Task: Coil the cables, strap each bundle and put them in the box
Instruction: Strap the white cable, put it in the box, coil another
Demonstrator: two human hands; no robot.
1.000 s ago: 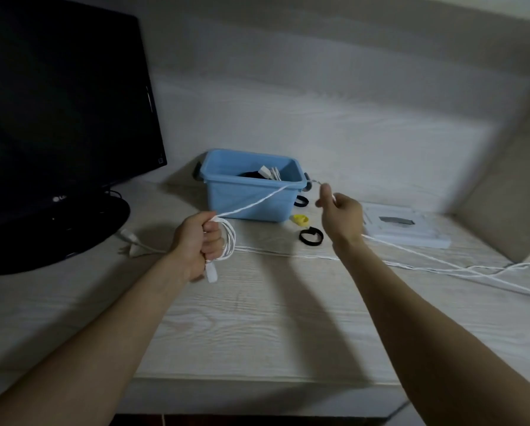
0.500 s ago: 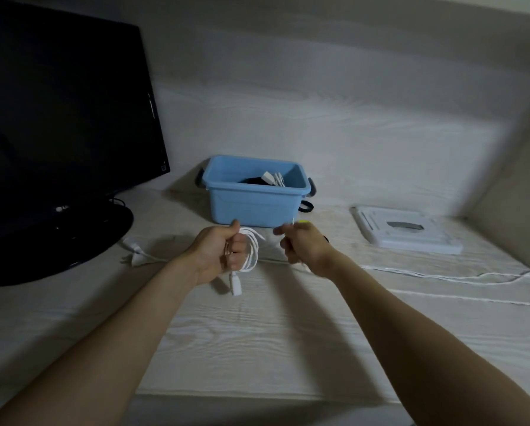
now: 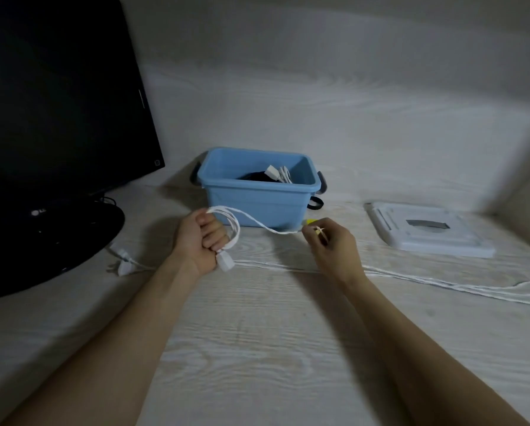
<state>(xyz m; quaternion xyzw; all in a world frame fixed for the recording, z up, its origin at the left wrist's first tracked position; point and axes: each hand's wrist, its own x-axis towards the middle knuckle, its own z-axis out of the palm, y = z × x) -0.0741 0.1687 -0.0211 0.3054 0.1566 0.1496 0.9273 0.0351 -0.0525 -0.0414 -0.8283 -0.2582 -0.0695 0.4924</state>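
My left hand (image 3: 199,241) grips a small coil of white cable (image 3: 233,226), its white plug hanging below the fist. From the coil the cable runs right to my right hand (image 3: 331,245), which pinches it between fingers and thumb. More white cable (image 3: 441,282) trails along the desk to the right edge. The blue box (image 3: 259,192) stands just behind both hands; a dark bundle and a white bundle lie inside. A yellow strap (image 3: 310,222) peeks out beside my right hand, and a black strap (image 3: 315,203) lies at the box's right corner.
A black monitor (image 3: 58,96) on a round stand fills the left side. Another white plug (image 3: 123,265) with cable lies by the stand. A flat white lid (image 3: 426,235) rests at the right, near the side wall. Pale wood desk (image 3: 257,333) stretches toward me.
My right hand pulled in to the coil, laid a loop, then slid out right along the cable again. The left hand kept its grip, and the coil has grown.
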